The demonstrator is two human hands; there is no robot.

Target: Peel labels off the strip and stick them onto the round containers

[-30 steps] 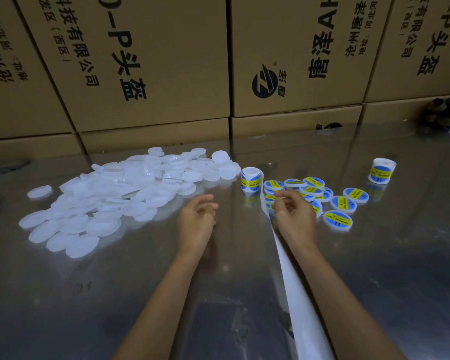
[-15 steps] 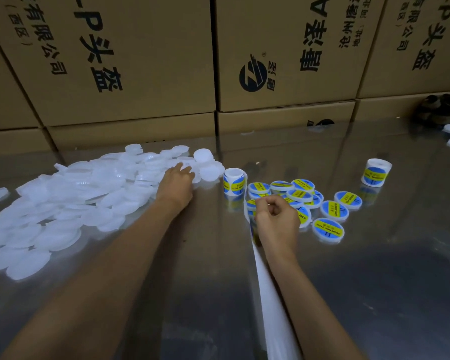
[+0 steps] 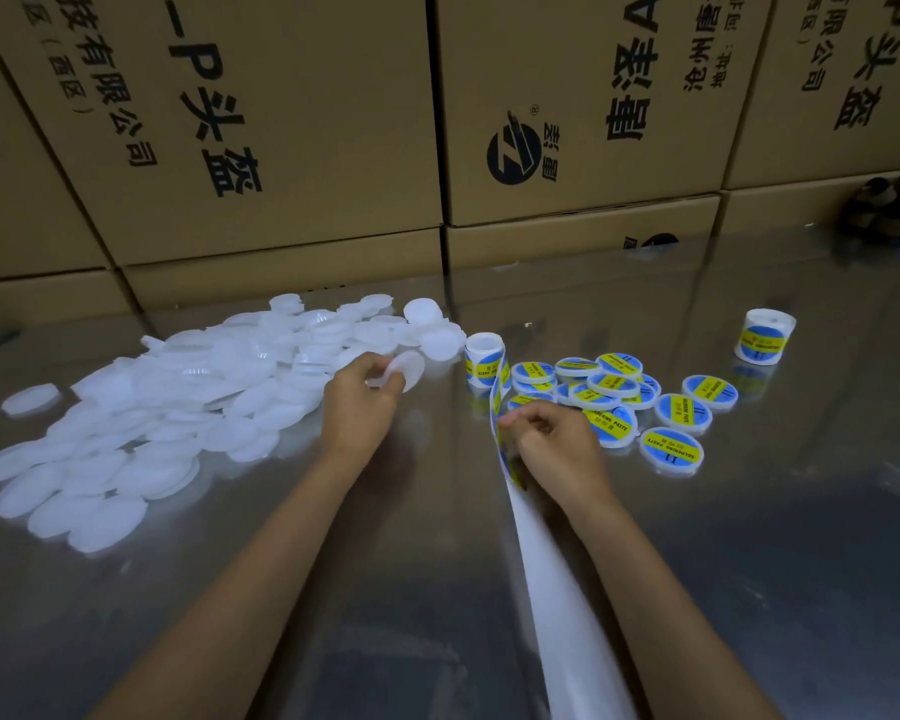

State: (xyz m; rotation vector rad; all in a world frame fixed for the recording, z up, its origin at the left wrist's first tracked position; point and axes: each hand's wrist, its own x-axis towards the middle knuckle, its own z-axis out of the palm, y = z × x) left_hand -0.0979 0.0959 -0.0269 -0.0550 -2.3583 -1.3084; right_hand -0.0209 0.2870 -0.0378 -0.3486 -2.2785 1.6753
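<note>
The left hand point(image 3: 362, 402) has come back from the pile of blank white lids point(image 3: 188, 392) on the desk's point(image 3: 749, 563) left, pinching one lid point(image 3: 405, 370). The right hand point(image 3: 552, 444) pinches the label strip point(image 3: 500, 407) beside the labelled containers point(image 3: 614, 392), mid-desk.

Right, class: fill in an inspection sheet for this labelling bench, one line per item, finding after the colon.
Surface: shiny reflective table.
Job's things: pile of plain white containers on the left; labelled containers on the right; label roll upright between them, its label strip trailing towards the person.
Clutter: second roll standing apart, far right.
Grippers: left hand holds one plain container; right hand pinches the strip.
Cables: nothing seen.
Surroundings: stacked cardboard boxes behind the table.
</note>
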